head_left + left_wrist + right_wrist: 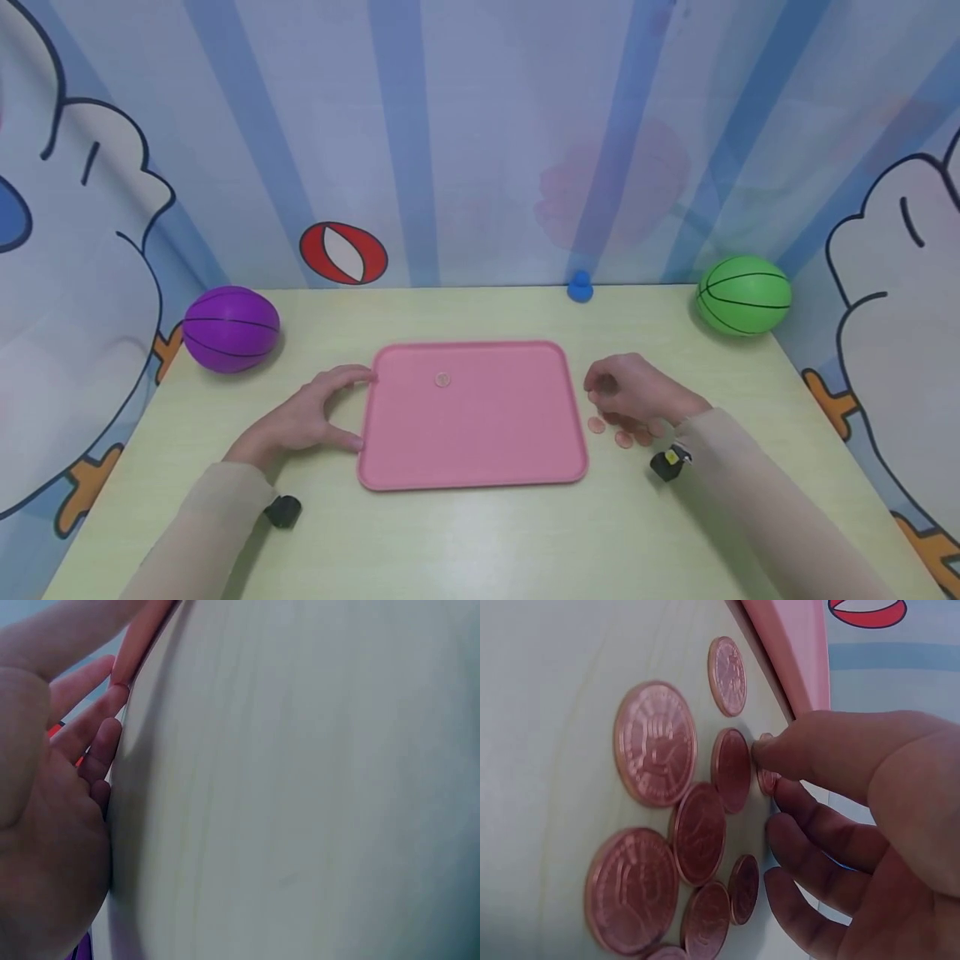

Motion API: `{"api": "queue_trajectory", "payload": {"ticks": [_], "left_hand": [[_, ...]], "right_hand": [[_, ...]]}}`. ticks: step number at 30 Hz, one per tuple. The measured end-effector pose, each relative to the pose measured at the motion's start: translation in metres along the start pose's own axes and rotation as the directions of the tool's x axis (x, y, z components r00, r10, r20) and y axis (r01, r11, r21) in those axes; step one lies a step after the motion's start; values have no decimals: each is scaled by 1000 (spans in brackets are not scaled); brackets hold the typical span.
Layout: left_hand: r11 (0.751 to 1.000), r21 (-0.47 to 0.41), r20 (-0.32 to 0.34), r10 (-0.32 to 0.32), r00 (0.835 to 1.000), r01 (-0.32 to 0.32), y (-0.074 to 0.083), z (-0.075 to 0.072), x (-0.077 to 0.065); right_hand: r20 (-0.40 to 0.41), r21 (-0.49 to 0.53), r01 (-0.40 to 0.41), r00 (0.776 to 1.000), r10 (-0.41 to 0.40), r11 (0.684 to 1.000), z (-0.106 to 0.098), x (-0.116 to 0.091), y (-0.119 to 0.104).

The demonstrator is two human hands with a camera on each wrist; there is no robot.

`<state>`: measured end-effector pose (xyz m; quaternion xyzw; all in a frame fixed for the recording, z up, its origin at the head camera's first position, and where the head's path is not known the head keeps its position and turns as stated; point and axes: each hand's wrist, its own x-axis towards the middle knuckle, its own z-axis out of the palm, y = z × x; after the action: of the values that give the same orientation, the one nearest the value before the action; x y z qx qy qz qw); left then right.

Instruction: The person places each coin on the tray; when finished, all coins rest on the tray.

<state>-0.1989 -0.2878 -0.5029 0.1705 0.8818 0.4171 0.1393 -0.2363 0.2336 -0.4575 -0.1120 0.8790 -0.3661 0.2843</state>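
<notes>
One coin (442, 379) between the hands (296, 414), others (624, 438) by the right (636, 390).

Pale beige sleeves (202, 521), black wrist cameras (283, 512)

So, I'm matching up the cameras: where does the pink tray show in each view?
Head: pink tray, lower centre.
Left wrist: a sliver of pink tray, top left.
Right wrist: part of the pink tray, top, right of centre.
Landmark shared by head and right wrist: red-and-white oval.
</notes>
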Motion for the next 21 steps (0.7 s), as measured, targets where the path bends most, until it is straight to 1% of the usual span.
{"api": "queue_trajectory", "payload": {"ticks": [3,7,15,21], "left_hand": [[1000,-4,0,12,1000,-12,0,0,0],[1000,-6,-2,23,1000,-23,-1,0,0],[1000,1,3,8,1000,-8,-3,0,1],[1000,-7,6,2,1000,-2,-2,0,1]], "right_hand": [[24,55,-22,999,21,998,0,2,1],[40,95,-46,998,42,994,1,3,3],[57,99,-48,997,42,994,1,2,0],[64,76,-46,997,41,996,1,3,-1]]}}
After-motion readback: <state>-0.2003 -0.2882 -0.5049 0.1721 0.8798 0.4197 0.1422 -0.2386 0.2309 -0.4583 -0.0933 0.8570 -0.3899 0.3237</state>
